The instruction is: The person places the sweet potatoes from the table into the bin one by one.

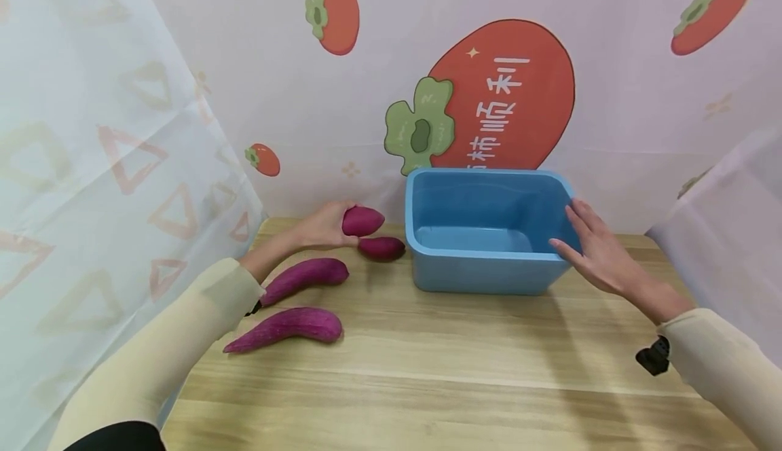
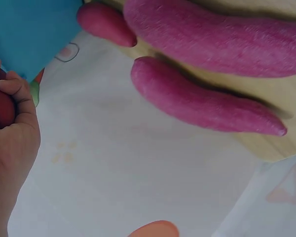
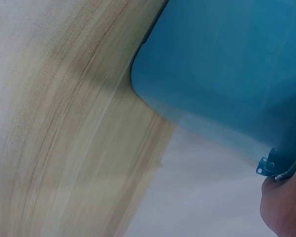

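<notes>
In the head view my left hand [image 1: 325, 225] grips a short purple sweet potato [image 1: 364, 221] to the left of a blue plastic bin [image 1: 489, 274]. The left wrist view shows my fingers curled round this potato [image 2: 1, 104]. A second short sweet potato [image 1: 381, 248] lies on the table just below it, near the bin's left side. Two long curved sweet potatoes, an upper one [image 1: 308, 278] and a lower one [image 1: 293, 327], lie nearer to me; my sleeve partly covers the upper. My right hand [image 1: 601, 254] holds the bin's right rim, thumb toward the front corner.
The wooden table [image 1: 427, 376] reaches back to a white cloth [image 1: 275, 50] printed with persimmons. Another cloth side [image 1: 79, 186] rises at the left. A black device [image 1: 654, 356] is strapped at my right wrist.
</notes>
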{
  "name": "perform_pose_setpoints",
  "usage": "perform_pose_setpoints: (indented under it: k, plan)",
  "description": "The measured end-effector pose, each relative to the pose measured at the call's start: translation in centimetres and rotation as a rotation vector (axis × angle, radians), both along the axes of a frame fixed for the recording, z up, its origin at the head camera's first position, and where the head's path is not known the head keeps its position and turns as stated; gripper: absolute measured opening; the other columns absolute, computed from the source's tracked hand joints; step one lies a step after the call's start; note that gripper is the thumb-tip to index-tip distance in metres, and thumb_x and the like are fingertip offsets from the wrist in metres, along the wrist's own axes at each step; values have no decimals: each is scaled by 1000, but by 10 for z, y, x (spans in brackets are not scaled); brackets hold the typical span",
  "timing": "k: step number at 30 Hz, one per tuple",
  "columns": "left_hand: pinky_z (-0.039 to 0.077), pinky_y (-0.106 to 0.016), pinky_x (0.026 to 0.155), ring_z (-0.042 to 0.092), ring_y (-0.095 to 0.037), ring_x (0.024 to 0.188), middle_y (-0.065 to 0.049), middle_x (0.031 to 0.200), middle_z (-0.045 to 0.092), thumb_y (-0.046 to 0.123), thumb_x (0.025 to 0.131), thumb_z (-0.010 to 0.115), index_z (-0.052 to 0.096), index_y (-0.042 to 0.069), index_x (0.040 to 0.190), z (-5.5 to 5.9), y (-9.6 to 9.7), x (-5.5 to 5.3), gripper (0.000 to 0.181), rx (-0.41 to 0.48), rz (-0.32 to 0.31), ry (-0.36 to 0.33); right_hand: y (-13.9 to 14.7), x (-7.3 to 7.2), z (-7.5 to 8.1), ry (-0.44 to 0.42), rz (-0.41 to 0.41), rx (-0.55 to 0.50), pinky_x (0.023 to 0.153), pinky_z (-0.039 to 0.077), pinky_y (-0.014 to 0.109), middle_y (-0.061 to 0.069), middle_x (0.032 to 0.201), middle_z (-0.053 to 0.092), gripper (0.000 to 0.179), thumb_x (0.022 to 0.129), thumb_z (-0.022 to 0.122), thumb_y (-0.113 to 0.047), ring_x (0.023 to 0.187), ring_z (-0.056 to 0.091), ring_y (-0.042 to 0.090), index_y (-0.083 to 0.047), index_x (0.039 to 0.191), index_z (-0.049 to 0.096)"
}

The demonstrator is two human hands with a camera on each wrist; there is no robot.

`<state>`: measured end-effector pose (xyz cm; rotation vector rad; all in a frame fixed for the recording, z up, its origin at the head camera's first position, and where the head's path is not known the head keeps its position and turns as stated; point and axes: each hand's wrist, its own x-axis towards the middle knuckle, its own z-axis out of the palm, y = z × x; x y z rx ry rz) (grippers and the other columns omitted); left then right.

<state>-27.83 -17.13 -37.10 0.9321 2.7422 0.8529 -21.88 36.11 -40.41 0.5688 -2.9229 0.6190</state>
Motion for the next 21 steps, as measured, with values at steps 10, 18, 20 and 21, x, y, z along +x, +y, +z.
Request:
perform_pose_setpoints:
  k: [10,18,20,21]
  plan:
    - [54,-35,76,64,-26,85,-16,104,70,17,80,78,61,-7,130,27,18,-13,58,10,13,21,-3,1,6,-19,-14,-5,119,14,79,30,174,6,85,108,54,-41,160,4,50,7,166,14]
    - [55,-36,77,64,-29,89,-18,107,71,13,81,79,62,-8,129,36,36,-25,55,36,-29,42,-3,1,4,-16,-10,5,120,13,78,29,174,6,84,108,54,-41,161,4,50,6,166,14]
    - [54,-36,79,64,-29,91,-18,109,71,13,81,80,62,-7,130,38,40,-28,56,50,-29,40,-3,1,3,-12,-12,10,119,14,78,28,174,6,85,108,54,-41,161,4,50,5,166,14]
    - [54,-36,80,64,-29,92,-18,110,71,13,81,80,62,-7,131,38,42,-29,56,56,-29,42,-3,1,3,-11,-13,12,119,15,79,28,175,6,85,108,54,-41,161,4,50,5,167,13]
